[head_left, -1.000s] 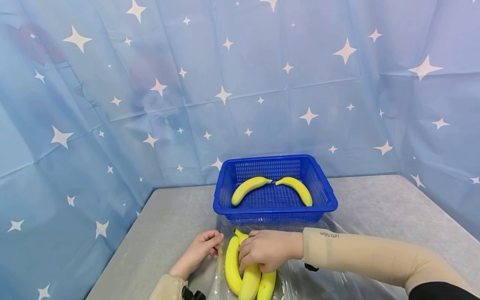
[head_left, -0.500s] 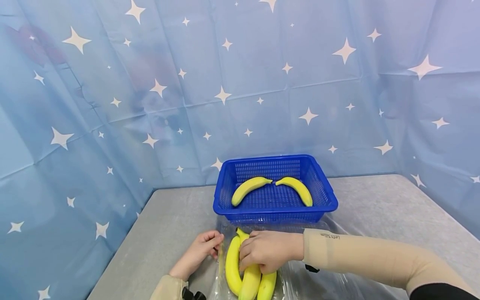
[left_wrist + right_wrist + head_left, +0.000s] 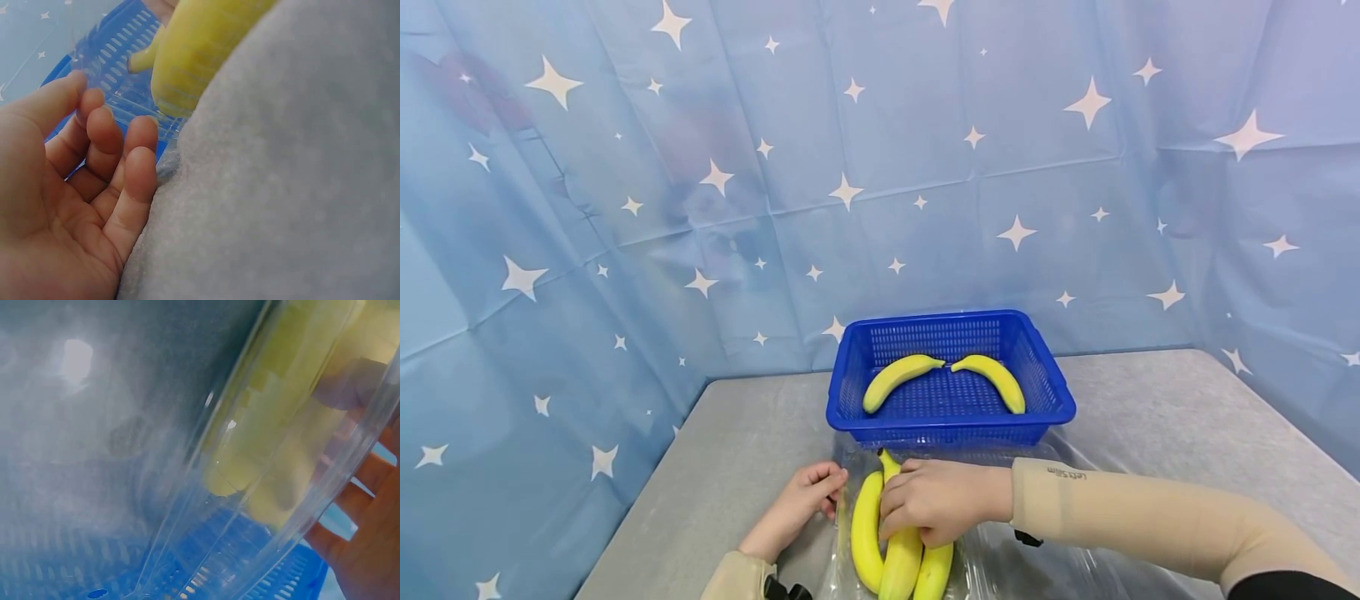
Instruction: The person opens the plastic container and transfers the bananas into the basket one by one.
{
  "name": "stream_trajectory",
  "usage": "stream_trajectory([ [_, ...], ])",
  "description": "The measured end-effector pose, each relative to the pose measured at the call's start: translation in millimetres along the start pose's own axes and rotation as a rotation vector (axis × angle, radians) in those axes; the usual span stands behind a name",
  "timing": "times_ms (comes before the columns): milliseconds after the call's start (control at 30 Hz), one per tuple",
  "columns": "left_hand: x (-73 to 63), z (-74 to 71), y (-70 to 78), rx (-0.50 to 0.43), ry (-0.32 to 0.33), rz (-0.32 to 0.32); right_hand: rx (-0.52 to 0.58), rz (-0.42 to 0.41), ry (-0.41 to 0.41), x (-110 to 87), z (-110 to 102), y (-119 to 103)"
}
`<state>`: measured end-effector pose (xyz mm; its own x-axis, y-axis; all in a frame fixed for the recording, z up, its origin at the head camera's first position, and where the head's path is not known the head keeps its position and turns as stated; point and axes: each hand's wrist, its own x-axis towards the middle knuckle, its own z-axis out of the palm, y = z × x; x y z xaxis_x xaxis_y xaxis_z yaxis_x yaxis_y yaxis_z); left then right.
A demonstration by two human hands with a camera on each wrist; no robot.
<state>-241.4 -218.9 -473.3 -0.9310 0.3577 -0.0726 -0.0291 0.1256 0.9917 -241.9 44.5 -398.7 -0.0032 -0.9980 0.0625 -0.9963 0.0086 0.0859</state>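
Observation:
A clear plastic bag lies at the table's front with yellow bananas on or in it. My left hand pinches the bag's left edge between thumb and index finger, its other fingers loosely curled in the left wrist view. From the right, my right hand reaches over and grips the middle banana, hiding part of it. One banana lies to its left and another banana to its right. In the right wrist view, transparent film crosses in front of the blurred bananas and some fingers.
Just behind the bag stands a blue perforated basket holding two bananas, a left one and a right one. The grey tabletop extends to both sides. A starry blue curtain hangs behind and alongside.
The stem end of the gripped banana has shifted slightly right and away from me, with the right hand moving a little right. The left hand stays at the bag's edge.

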Motion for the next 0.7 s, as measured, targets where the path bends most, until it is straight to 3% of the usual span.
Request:
stream_trajectory([
  [267, -0.5, 0.3, 1.0, 0.002, -0.002, -0.001, -0.025, 0.035, 0.043, -3.9, 2.3, -4.1],
  [700, -0.7, 0.7, 1.0, 0.004, -0.002, -0.004, -0.102, 0.055, 0.047, -5.4, 6.6, -7.3],
])
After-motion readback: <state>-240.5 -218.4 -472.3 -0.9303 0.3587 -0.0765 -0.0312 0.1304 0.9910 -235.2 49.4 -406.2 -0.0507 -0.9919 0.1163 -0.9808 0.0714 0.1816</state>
